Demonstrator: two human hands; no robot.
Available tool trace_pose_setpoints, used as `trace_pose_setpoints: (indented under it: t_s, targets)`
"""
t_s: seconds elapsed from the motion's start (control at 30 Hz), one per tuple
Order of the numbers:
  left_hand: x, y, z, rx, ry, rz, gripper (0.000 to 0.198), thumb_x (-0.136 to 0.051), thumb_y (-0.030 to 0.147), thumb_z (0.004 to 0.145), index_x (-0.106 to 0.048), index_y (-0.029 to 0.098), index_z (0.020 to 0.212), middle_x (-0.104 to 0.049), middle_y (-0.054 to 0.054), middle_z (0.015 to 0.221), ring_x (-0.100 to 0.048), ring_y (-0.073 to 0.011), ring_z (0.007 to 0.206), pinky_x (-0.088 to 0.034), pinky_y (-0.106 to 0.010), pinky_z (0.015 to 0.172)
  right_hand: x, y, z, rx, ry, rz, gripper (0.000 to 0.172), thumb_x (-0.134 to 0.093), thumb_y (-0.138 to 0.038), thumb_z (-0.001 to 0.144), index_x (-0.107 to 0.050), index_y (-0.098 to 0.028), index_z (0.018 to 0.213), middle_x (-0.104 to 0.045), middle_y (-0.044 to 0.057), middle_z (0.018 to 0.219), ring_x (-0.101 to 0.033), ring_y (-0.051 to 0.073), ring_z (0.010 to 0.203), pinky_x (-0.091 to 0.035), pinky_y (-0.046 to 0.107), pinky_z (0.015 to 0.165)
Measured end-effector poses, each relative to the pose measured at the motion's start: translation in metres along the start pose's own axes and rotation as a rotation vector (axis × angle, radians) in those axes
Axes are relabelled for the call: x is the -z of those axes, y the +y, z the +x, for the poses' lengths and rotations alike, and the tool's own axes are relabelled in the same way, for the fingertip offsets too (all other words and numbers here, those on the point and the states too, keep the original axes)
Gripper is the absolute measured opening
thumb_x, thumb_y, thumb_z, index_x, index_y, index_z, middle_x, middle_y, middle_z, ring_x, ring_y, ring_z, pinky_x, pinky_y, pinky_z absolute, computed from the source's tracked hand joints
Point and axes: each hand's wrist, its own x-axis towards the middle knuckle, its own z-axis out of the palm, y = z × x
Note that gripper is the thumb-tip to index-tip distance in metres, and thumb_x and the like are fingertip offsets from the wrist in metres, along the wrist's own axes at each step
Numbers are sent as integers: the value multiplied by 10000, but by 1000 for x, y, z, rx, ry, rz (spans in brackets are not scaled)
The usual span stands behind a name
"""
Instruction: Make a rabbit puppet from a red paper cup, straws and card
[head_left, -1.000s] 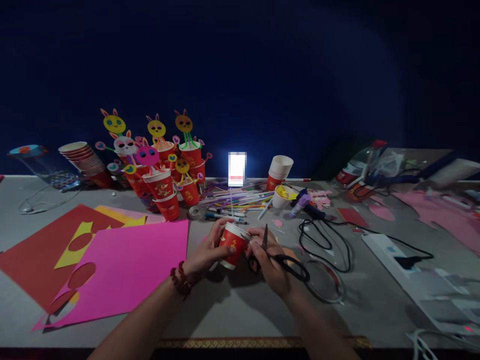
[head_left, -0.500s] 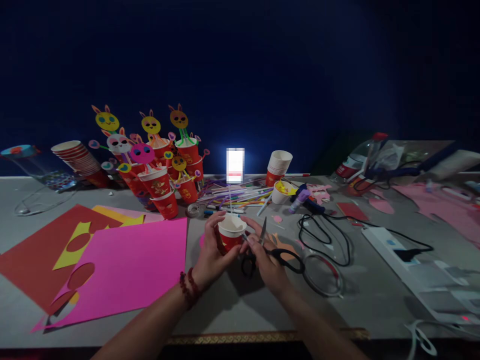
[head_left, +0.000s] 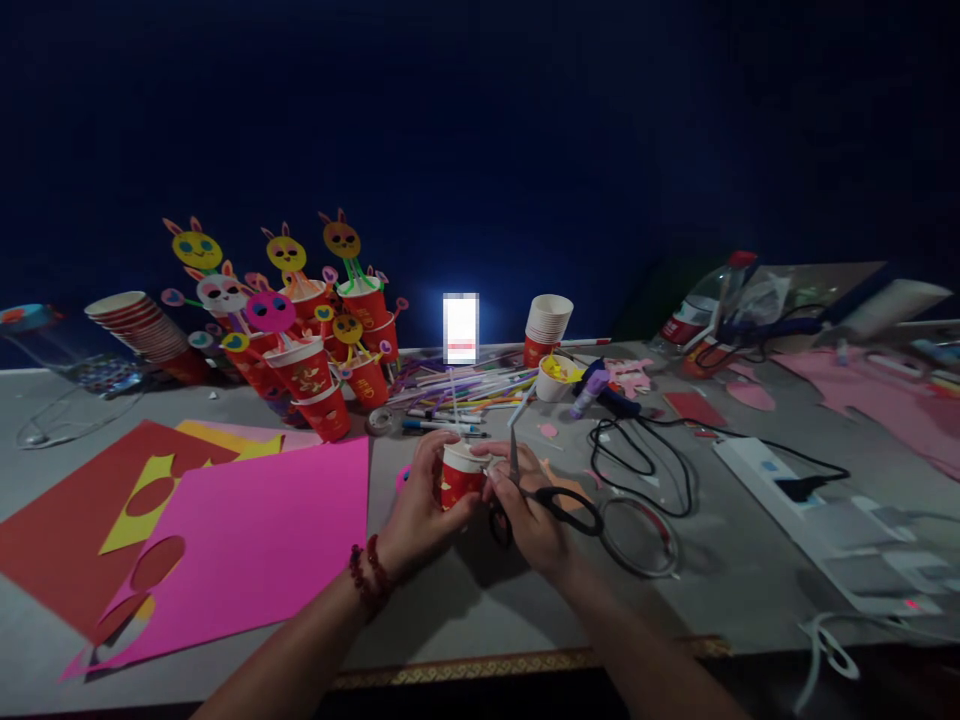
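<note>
Between my two hands is a red paper cup (head_left: 460, 478) with a white rim and gold print, its mouth leaning away from me. My left hand (head_left: 417, 508) wraps its left side, the thumb along the near wall. A thin pale straw (head_left: 454, 402) stands at the cup's far rim. Black-handled scissors (head_left: 514, 458) lie in my right hand (head_left: 534, 515), blades pointing up and finger loops hanging at either side. That hand's fingertips meet the cup's right wall; whether they pinch something small there, I cannot make out.
Pink card (head_left: 277, 540) and red card (head_left: 60, 510) lie left. Behind them stand decorated rabbit cups (head_left: 322, 410). Loose straws (head_left: 472, 385), a cup stack (head_left: 548, 320) and a glue stick (head_left: 589, 393) are at the back. Right are a tape ring (head_left: 637, 537), black cable and power strip (head_left: 787, 520).
The cup has tipped away from me, showing more of its side and less of its inside. The scissor blades now point more upright. The whole view has shifted slightly.
</note>
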Motion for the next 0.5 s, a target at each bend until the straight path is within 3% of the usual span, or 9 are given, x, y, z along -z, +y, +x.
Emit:
trace_pose_setpoints:
  t_s: [0.1,0.2,0.37,0.5]
  targets:
    - [6,5,2,141,-88,-70,559,-654,198,754,-411,251,1255,-503,-75,1223,-570,-239,1036,-472,-381,892,3,1,2,53,-12,-55,303,-407,-213,966,-594,-227,728,-656,67,1078,-563,244,1076,-430,444,991]
    - [13,7,3,263,-202,-193,531,-660,254,769,-417,257,1241,-559,-37,1109,-586,-185,863,-488,-294,729,6,6,6,176,-64,-184,211,-461,-188,935,-642,-243,841,-680,53,1035,-565,246,1045,-333,522,1085]
    - [20,5,5,369,-302,-354,566,-718,309,747,-443,276,1241,-571,-30,1152,-591,-185,903,-482,-288,747,13,10,12,302,-174,-310,154,-533,-187,903,-659,-266,862,-692,19,1067,-555,236,1036,-253,557,1134]
    - [17,4,5,422,-244,-454,588,-740,321,735,-431,283,1233,-558,-29,1186,-596,-180,921,-488,-289,762,16,7,13,221,-192,-243,216,-466,-209,939,-649,-238,829,-673,52,1064,-563,234,1033,-367,522,1054]
